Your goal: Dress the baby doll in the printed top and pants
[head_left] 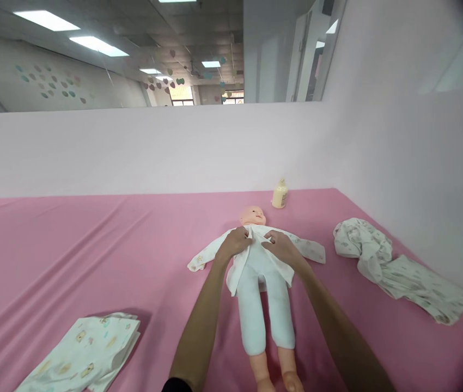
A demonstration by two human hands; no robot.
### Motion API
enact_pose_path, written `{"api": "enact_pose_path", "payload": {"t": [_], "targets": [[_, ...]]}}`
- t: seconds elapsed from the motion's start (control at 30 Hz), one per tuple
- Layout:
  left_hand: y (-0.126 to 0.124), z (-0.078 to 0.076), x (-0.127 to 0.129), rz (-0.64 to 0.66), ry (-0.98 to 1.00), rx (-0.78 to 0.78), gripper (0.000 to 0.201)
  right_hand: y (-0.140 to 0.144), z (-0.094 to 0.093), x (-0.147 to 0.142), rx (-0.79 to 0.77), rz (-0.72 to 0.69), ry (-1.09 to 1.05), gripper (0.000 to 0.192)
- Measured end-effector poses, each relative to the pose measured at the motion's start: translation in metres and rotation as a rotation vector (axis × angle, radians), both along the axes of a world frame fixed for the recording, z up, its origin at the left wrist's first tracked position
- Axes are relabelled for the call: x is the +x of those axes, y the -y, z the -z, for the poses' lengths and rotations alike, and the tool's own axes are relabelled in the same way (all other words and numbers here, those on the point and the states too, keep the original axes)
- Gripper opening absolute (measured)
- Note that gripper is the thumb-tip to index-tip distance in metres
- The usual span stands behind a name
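A baby doll [251, 316] with a white cloth body lies on its back, head away from me and bare feet toward me. It wears a white patterned baby shirt [211, 251], its front parted over the chest and both sleeves spread sideways. On the left front edge of the shirt, near the neck, my left hand [237, 241] is closed with fabric between its fingers. My right hand [282, 246] pinches the other front edge at the chest. Both fingertips are partly hidden by the hands and cloth.
A pink sheet [145, 245] covers the table. Behind the doll's head stands a cream pump bottle [279, 196]. Crumpled patterned clothing [378, 261] lies at right beside the white wall [419, 163]. A folded patterned cloth [92, 348] lies front left.
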State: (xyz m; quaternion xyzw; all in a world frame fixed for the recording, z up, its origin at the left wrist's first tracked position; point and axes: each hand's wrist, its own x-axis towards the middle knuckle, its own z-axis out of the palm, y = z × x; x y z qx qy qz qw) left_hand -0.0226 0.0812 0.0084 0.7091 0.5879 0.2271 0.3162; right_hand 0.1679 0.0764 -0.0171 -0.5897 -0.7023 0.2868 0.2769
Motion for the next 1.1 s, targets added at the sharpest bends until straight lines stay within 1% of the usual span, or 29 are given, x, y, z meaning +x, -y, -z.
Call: {"api": "enact_pose_path", "payload": {"t": [0.13,0.23,0.3,0.37,0.47,0.57,0.63,0.77,1.0,1.1], "targets": [[0.011,-0.002,-0.002,-0.110,-0.221,0.097,0.008,0.003,-0.007,-0.010,0.038,0.016,-0.008,0.021],[0.013,0.000,-0.004,-0.191,-0.335,0.125,0.011,0.002,-0.006,-0.019,0.091,0.032,0.050,0.021],[0.012,0.002,-0.003,-0.236,-0.372,0.164,0.013,0.000,-0.003,-0.022,0.149,0.031,0.079,0.017],[0.010,0.001,0.001,-0.275,-0.359,0.216,0.015,-0.001,0.000,-0.024,0.203,0.027,0.091,0.015],[0.008,0.000,0.008,-0.319,-0.258,0.258,0.018,-0.004,0.002,-0.025,0.230,0.049,0.068,0.018],[0.005,0.002,0.014,-0.338,-0.165,0.242,0.016,-0.007,0.004,-0.024,0.218,0.064,0.007,0.020],[0.002,0.005,0.014,-0.343,-0.169,0.223,0.016,-0.009,0.005,-0.024,0.201,0.069,-0.033,0.020],[-0.001,0.007,0.010,-0.321,-0.191,0.227,0.025,-0.012,0.005,-0.022,0.181,0.090,-0.067,0.021],[0.006,-0.004,-0.005,-0.300,-0.086,0.155,0.034,-0.014,0.003,-0.015,0.169,0.075,-0.126,0.023],[0.008,-0.007,-0.007,-0.309,-0.040,0.165,0.032,-0.014,0.004,-0.015,0.176,0.066,-0.135,0.023]]}}
